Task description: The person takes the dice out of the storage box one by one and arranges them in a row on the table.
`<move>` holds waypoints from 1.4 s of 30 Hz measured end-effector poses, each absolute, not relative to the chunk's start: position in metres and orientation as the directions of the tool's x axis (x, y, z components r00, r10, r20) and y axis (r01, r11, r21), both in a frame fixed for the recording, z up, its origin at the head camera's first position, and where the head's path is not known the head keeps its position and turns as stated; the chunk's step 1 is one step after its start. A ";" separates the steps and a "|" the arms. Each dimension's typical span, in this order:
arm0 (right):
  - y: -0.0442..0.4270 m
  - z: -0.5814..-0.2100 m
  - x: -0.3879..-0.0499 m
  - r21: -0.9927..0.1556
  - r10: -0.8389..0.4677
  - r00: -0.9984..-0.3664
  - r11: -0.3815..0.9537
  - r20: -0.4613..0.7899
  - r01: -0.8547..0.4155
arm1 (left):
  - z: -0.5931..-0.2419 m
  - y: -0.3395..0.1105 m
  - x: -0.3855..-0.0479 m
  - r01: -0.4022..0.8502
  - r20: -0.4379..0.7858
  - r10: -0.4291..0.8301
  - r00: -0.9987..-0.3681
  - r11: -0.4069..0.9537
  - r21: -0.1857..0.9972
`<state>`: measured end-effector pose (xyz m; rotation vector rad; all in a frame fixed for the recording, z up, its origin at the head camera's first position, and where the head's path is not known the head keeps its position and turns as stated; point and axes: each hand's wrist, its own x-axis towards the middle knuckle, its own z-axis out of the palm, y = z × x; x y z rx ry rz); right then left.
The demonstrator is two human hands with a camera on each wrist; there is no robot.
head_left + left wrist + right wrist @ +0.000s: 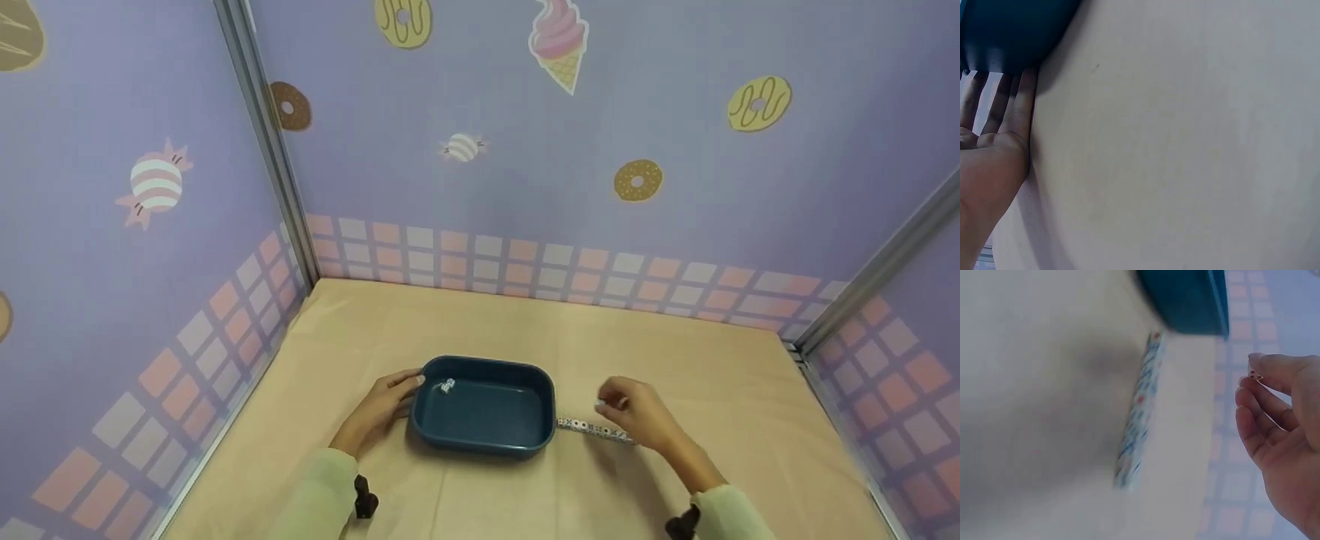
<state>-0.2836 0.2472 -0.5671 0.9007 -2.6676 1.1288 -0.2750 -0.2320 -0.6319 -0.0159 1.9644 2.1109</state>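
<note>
A dark blue rectangular tray (484,448) stands on the table with a few small white dice (448,385) near its far left corner. My left hand (384,409) rests against the tray's left end. In the left wrist view its fingers (1021,112) stretch straight to the tray wall, their tips partly hidden. To the right of the tray, my right hand (637,412) is raised above the table. It pinches one white die (1254,374) between thumb and fingertips. Below that hand, a straight row of dice (592,428) runs rightward from beside the tray.
A beige cloth (375,315) covers the table. Purple panels (510,195) with sweets and pink-and-white checks stand at the back and both sides, joined by metal posts (274,150). Dark wrist mounts (364,499) sit at both sleeves.
</note>
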 end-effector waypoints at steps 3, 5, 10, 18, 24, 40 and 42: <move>0.273 -0.577 -0.278 -0.642 -0.430 -0.866 0.594 0.255 -0.484 | -0.632 -0.232 -0.275 -0.192 -0.181 0.172 -0.968 -0.052 0.980; 0.287 -0.583 -0.274 -0.654 -0.392 -0.895 0.623 0.214 -0.429 | -0.632 -0.232 -0.276 -0.188 -0.177 0.170 -0.969 -0.051 0.981; 0.315 -0.594 -0.266 -0.673 -0.312 -0.941 0.668 0.134 -0.317 | -0.633 -0.232 -0.279 -0.182 -0.169 0.185 -0.968 -0.057 0.982; 0.332 -0.610 -0.258 -0.666 -0.275 -0.958 0.701 0.075 -0.254 | -0.633 -0.231 -0.278 -0.180 -0.165 0.195 -0.967 -0.059 0.982; 0.330 -0.616 -0.258 -0.672 -0.270 -0.960 0.698 0.074 -0.248 | -0.630 -0.230 -0.276 -0.187 -0.175 0.184 -0.967 -0.052 0.981; 0.324 -0.631 -0.258 -0.724 -0.213 -0.976 0.666 0.047 -0.180 | -0.635 -0.231 -0.276 -0.195 -0.179 0.190 -0.965 -0.069 0.978; 0.324 -0.633 -0.258 -0.731 -0.202 -0.979 0.664 0.027 -0.157 | -0.634 -0.231 -0.276 -0.192 -0.175 0.194 -0.965 -0.075 0.978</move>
